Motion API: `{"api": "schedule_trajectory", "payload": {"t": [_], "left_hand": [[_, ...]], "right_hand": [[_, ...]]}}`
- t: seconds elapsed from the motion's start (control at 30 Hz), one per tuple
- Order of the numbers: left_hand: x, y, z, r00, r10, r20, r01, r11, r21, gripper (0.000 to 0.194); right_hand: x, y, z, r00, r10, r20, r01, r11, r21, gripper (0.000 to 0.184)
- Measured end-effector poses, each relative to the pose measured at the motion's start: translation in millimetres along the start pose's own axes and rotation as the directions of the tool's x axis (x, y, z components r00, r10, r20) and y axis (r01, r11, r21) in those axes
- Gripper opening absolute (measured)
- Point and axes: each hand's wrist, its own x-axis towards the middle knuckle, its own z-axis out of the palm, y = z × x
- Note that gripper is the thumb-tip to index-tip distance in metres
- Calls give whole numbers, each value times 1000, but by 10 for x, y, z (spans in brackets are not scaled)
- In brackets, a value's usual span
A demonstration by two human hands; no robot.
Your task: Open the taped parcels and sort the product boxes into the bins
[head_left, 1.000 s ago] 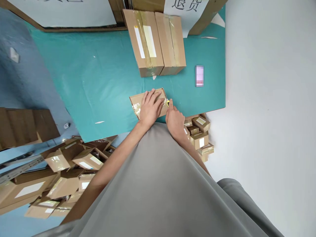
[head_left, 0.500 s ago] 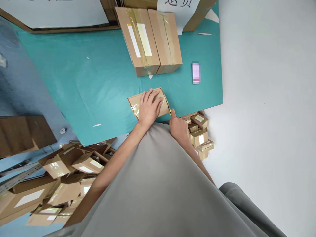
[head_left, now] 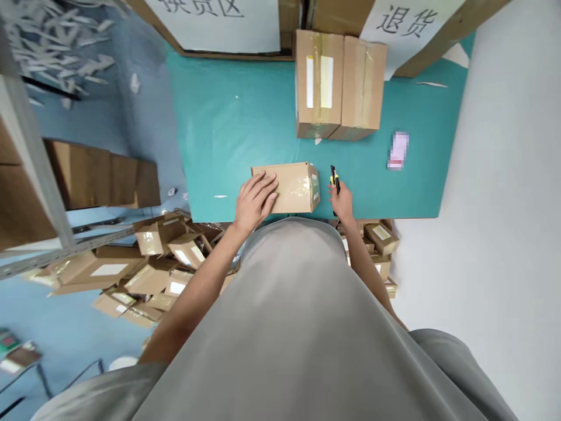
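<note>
A small brown cardboard box (head_left: 291, 190) lies on the teal table near its front edge, with clear tape and a label on its right end. My left hand (head_left: 256, 200) rests on the box's left part, fingers stretched out over its top. To the right of the box and apart from it, my right hand (head_left: 342, 202) grips a black and yellow box cutter (head_left: 335, 178). The cutter points away from me, toward the table's far side.
Two taped boxes (head_left: 339, 88) stand side by side at the back, before larger cartons bearing paper signs (head_left: 407, 26). A phone (head_left: 398, 150) lies on the table's right (head_left: 421, 193). Cardboard boxes (head_left: 151, 275) are piled on the floor at left, more (head_left: 381, 240) below the table's right. A white wall rises at right.
My right hand has drawn the cutter off the box's right edge and moved it right. The box has turned, its right end now showing. My left hand has slid to its left part. The view has shifted.
</note>
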Motion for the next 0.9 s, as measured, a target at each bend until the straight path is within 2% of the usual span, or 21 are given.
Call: {"api": "schedule_trajectory", "payload": {"t": [0.07,0.13,0.2,0.27,0.37,0.47,0.6,0.73,0.8,0.9], "left_hand": [[-156,-58,-108,999,-39,-14,39,999,14,52],[-280,-84,-173,995,-94,-41,94,996,9,55],[-379,-106,-212,982,-168,-92,167,986,-10,60],[-465,-139,-244,958,-245,-148,241,969,-47,66],[-569,-213,-284,924,-333,-188,312,941,-132,69],[-604,-312,-249,908,-371,-195,328,918,-222,67],[-543,-485,25,915,-370,-161,311,901,-303,65],[-498,-641,360,914,-393,-100,326,859,-395,66],[-505,-676,432,910,-409,-75,334,826,-453,67],[-520,-672,387,919,-390,-48,313,801,-510,69]], "right_hand": [[249,136,280,990,128,55,-132,987,89,52],[362,174,499,968,234,89,-245,960,139,42],[371,139,635,959,263,104,-277,949,152,32],[321,56,689,967,222,125,-241,956,169,27],[211,-103,636,984,107,142,-131,976,172,28],[93,-227,470,996,23,89,-29,997,70,33],[-76,-254,236,1000,4,2,-4,997,-79,35],[-225,-183,103,1000,-1,-23,-2,994,-113,41],[-273,-173,53,1000,-23,-18,20,991,-132,45],[-316,-273,-25,995,-68,-72,51,975,-217,51]]}}
